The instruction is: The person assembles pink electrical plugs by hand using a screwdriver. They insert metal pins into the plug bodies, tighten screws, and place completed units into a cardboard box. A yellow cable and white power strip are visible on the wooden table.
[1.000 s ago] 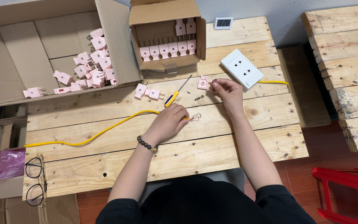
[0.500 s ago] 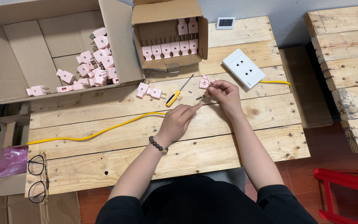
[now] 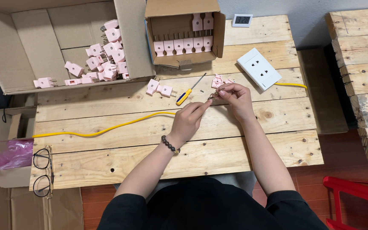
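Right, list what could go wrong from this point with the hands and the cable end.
1. The left hand and right hand pinch the bare end of the yellow cable together; the fine strands could prick a fingertip or fray.
2. The small pink plug parts lie loose just beyond the hands and could get knocked away.
3. The screwdriver could roll if a wrist bumps it.

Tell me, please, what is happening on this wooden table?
A person sits at a wooden table. Both hands meet over the end of a yellow cable: the left hand and the right hand pinch its small wire ends. A yellow-handled screwdriver, pink plugs and a white socket lie close by.
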